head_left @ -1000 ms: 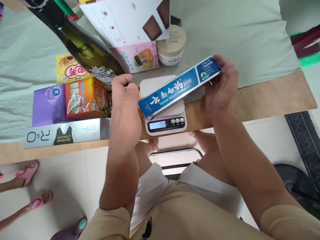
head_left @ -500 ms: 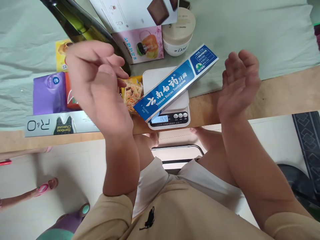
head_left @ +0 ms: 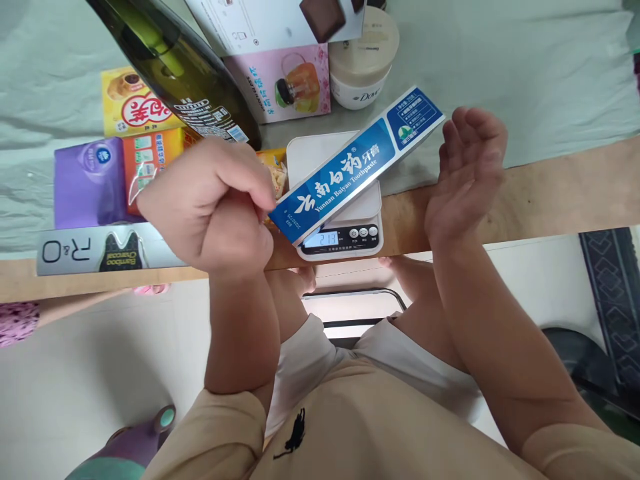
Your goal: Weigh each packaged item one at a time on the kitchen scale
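A blue toothpaste box (head_left: 345, 173) lies aslant across a white kitchen scale (head_left: 367, 203) whose display is lit. Close to the box's lower left end is my left hand (head_left: 215, 207), its fingers curled closed and the fingertips hidden behind the hand. Whether it touches the box I cannot tell. My right hand (head_left: 467, 173) hovers by the upper right end, open, palm turned inward and fingers stretched, holding nothing. Partly behind my left hand, a yellow snack packet (head_left: 276, 167) shows beside the scale.
On the left are a grey-white Bamboo Charcoal box (head_left: 80, 252), a purple pack (head_left: 87, 183), an orange packet (head_left: 150, 157) and a yellow box (head_left: 135, 100). Behind stand a green glass bottle (head_left: 185, 73), a pink box (head_left: 295, 83) and a Dove tub (head_left: 363, 60). Another person's leg (head_left: 80, 305) shows below.
My left hand has curled closed and come lower, near the box's end. The right hand has shifted slightly left, still open. The scale's digits have changed. Another person's foot has moved.
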Demonstrator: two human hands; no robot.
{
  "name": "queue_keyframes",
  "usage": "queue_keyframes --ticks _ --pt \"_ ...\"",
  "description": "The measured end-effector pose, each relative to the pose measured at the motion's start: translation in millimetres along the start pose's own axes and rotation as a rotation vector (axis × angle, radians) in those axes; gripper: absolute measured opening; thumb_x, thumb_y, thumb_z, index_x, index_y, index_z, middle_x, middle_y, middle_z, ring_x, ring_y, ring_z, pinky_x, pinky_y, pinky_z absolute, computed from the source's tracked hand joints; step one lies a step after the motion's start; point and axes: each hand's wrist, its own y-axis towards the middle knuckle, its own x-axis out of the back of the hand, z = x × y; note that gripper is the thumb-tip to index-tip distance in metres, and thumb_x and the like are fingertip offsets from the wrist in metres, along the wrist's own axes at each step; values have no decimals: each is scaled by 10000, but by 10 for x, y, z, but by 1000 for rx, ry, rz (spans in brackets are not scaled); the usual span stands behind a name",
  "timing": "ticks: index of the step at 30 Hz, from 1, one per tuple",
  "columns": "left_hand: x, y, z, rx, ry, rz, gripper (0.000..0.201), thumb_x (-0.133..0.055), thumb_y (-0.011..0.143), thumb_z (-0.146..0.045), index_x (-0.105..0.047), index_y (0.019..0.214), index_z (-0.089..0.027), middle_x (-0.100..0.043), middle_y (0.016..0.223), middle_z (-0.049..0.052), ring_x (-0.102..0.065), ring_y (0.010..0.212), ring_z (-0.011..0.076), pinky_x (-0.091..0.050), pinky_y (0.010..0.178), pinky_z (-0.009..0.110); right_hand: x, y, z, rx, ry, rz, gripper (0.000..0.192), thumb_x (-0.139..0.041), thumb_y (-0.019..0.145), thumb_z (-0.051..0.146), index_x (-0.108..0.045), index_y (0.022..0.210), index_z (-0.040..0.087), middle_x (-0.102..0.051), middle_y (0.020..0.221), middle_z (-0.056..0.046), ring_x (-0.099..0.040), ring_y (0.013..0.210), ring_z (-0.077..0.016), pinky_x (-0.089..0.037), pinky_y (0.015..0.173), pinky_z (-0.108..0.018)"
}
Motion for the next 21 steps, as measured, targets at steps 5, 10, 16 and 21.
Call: queue_keyframes --ticks 5,10,16,21 --pt "16 42 165 -326 -144 175 508 -747 788 -521 -392 552 -244 -225 433 -40 -276 312 60 -220 324 314 -27 17 6 1 1 -17 495 -463 945 631 -600 1287 301 -609 1500 -26 -571 1488 -188 -333 1353 -443" --pt "-51 31 -156 -82 20 102 435 -678 854 -562 -498 590 -267 -373 519 10 -348 407 120 -250 426 370 -57 63 0 -11 -15 -48 479 -433 928 612 -588 1270 314 -609 1486 -10 -584 1472 -167 -349 1337 -421" --pt "-297 79 -511 201 44 104 842 -193 1015 -861 -572 597 -235 -442 488 21 -403 422 110 -257 418 350 -87 61 9 1 22 -40 483 -464 917 630 -606 1260 322 -623 1462 -10 -602 1453 -199 -375 1302 -446" --pt "-394 69 -441 273 138 -46 710 -291 1053 -803 -497 683 -233 -471 486 -32 -398 389 89 -237 417 301 -98 64 -8 -27 28 -2 506 -507 863 638 -587 1260 336 -603 1456 1 -592 1444 -196 -357 1317 -452"
